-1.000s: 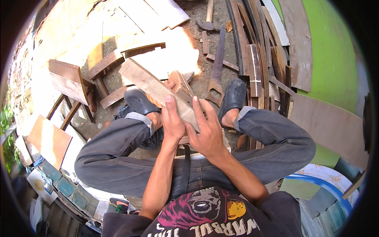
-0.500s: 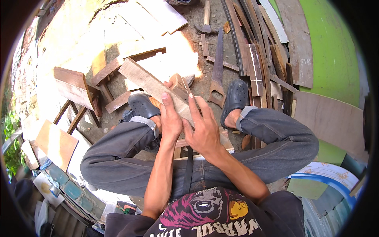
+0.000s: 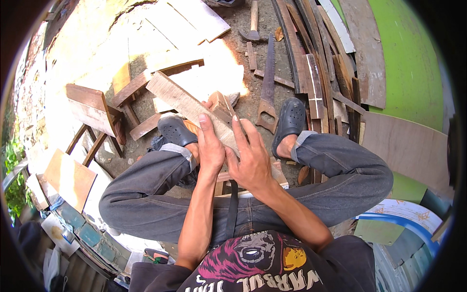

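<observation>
Between my knees slants a pale, rough wooden board point(image 3: 176, 95), its far end pointing up and left. My left hand point(image 3: 210, 146) is closed on the board, thumb along its top face and a fingertip showing beyond the far edge. My right hand point(image 3: 250, 158) grips the near end, with its index finger stretched along the wood. Against the board's right side, just past my fingers, is a shorter wooden block point(image 3: 221, 103); its lower part is hidden by my hands. More wood point(image 3: 278, 174) shows beneath my wrists.
A handsaw point(image 3: 268, 87) lies by my right shoe, with a hammer point(image 3: 254, 24) farther off. Stacked planks point(image 3: 311, 48) line the right side. On the left stand a small wooden frame with a panel point(image 3: 92, 108) and a loose square board point(image 3: 69, 178).
</observation>
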Available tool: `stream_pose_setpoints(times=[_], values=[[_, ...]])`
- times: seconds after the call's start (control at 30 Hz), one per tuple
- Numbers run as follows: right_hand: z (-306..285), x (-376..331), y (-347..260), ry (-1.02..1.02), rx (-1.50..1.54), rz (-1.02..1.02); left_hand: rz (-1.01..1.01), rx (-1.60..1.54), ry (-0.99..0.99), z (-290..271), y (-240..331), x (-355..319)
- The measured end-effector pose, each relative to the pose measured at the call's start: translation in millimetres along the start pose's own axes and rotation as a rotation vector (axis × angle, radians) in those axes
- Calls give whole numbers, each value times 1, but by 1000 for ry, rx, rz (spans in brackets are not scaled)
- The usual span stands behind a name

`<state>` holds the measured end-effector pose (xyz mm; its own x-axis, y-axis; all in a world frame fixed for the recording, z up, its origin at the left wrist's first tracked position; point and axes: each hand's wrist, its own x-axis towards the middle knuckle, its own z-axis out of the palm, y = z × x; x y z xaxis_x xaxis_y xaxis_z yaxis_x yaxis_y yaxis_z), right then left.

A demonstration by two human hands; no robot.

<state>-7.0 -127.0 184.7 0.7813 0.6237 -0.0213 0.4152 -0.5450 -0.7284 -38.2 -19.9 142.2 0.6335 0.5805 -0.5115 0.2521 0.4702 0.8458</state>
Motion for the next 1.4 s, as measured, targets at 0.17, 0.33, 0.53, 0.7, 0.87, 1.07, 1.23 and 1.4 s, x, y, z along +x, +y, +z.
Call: stream_pose_setpoints(times=[0.17, 0.33, 0.53, 0.7, 0.87, 1.07, 1.23, 1.4], values=[[-1, 3, 6, 37, 163, -4, 37, 40, -23, -3, -1, 4], [-13, 6, 15, -31, 366, 93, -6, -4, -33, 2, 14, 3], [-15, 11, 14, -38, 473, 166, -7, 24, -29, -2, 15, 9], [-16, 14, 15, -31, 463, 198, 18, 91, -8, -2, 14, 9], [-17, 17, 14, -44, 422, 190, 14, 61, -14, -2, 14, 8], [-22, 17, 11, -56, 415, 199, 22, 85, -8, -1, 14, 5], [-27, 15, 11, -89, 432, 260, 74, 164, -2, 2, 12, -2], [-37, 12, 13, -160, 382, 294, 73, 193, 27, 0, 9, -6]])
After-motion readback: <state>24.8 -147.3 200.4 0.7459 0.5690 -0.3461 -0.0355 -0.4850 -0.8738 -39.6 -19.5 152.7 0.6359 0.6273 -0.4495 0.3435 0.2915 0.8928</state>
